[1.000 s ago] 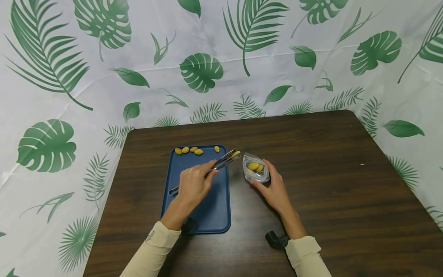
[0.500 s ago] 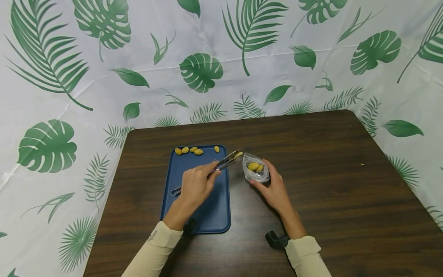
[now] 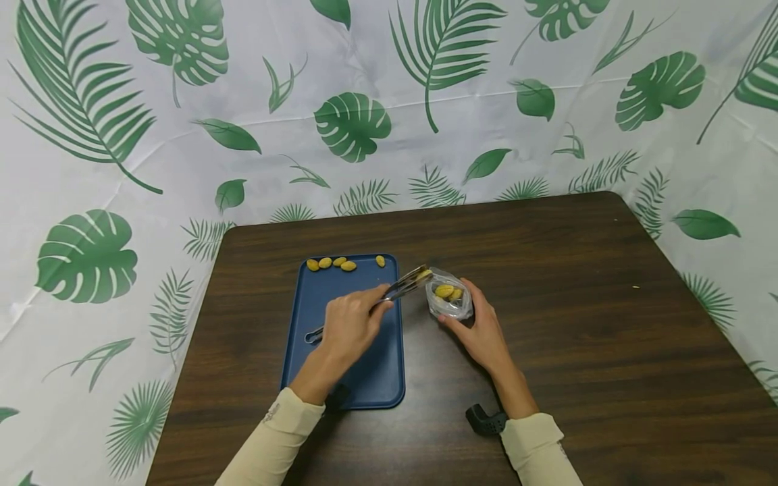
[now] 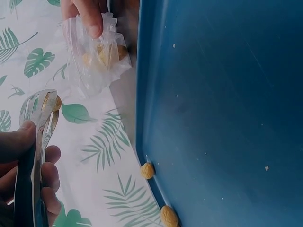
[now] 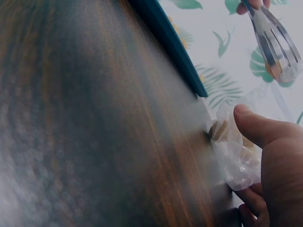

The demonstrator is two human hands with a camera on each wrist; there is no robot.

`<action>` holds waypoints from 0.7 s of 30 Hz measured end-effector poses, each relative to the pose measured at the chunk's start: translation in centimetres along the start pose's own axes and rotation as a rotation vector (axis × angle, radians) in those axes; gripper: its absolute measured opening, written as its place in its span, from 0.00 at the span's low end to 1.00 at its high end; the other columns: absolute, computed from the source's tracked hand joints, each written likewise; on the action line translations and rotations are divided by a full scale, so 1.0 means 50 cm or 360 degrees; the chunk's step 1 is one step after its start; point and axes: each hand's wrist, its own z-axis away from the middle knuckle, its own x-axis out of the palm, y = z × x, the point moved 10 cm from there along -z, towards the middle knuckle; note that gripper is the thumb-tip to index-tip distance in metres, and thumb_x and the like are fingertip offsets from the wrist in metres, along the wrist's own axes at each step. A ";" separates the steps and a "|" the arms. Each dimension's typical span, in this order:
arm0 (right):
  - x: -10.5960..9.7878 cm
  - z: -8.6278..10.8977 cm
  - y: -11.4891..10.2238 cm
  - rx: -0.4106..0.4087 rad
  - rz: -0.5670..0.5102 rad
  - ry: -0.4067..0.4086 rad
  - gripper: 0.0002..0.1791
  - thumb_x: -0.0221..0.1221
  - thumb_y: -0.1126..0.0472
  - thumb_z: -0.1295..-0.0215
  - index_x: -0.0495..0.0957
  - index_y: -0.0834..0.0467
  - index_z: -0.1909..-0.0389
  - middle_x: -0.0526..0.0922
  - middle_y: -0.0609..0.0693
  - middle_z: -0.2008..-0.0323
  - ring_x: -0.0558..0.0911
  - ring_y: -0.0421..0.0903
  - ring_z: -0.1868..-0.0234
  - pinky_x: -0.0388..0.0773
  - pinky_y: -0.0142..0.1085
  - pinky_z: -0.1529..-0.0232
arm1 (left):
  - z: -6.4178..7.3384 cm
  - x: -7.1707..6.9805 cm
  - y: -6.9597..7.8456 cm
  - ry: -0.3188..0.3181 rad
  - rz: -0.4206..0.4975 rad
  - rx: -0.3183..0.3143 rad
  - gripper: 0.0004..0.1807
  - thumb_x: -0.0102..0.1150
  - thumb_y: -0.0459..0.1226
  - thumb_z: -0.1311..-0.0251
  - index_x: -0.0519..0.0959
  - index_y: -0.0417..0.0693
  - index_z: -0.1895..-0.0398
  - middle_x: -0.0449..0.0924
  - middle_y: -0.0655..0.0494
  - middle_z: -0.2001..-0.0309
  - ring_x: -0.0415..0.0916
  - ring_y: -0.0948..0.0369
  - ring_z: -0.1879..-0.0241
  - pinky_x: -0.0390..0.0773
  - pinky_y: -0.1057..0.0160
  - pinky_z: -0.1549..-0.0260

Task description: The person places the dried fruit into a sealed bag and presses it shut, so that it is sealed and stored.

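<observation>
My left hand (image 3: 351, 322) grips metal tongs (image 3: 406, 284), which slant up to the right over the blue tray (image 3: 378, 368). Between the tong tips is a yellow-brown oval nut (image 4: 57, 103), right at the left rim of a clear plastic bag (image 3: 457, 312). My right hand (image 3: 483, 335) holds that bag upright on the table, thumb in front and fingers behind. Several similar nuts (image 3: 446, 291) lie inside it. In the right wrist view the slotted tong head (image 5: 279, 52) hangs above the bag's mouth.
Several nuts (image 3: 348, 266) lie along the tray's far edge, with a single nut (image 3: 380, 260) in its far right corner. The dark wooden table (image 3: 577, 283) bears a small yellow scrap (image 3: 635, 287) at right. A leaf-printed cloth (image 3: 365, 67) hangs behind.
My left hand has moved slightly right, bringing the tongs and their nut from over the tray's edge to the bag's rim. My right hand and the bag have stayed still.
</observation>
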 end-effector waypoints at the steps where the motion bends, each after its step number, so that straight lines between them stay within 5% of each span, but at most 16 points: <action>1: 0.000 0.000 0.000 0.0004 0.0000 -0.0001 0.48 0.73 0.48 0.38 0.59 0.51 0.21 0.71 0.59 0.27 0.71 0.62 0.29 0.63 0.64 0.30 | 0.000 0.001 0.001 -0.0004 0.0000 0.0002 0.16 0.69 0.42 0.36 0.89 0.48 0.48 0.92 0.51 0.59 0.87 0.58 0.73 0.79 0.60 0.81; 21: 0.001 -0.001 -0.002 0.0000 0.0025 0.0003 0.48 0.72 0.48 0.37 0.59 0.50 0.21 0.70 0.59 0.26 0.70 0.64 0.28 0.63 0.65 0.31 | -0.005 0.012 0.017 -0.0013 0.0001 0.0059 0.16 0.69 0.43 0.36 0.89 0.47 0.48 0.92 0.52 0.62 0.84 0.60 0.77 0.78 0.61 0.81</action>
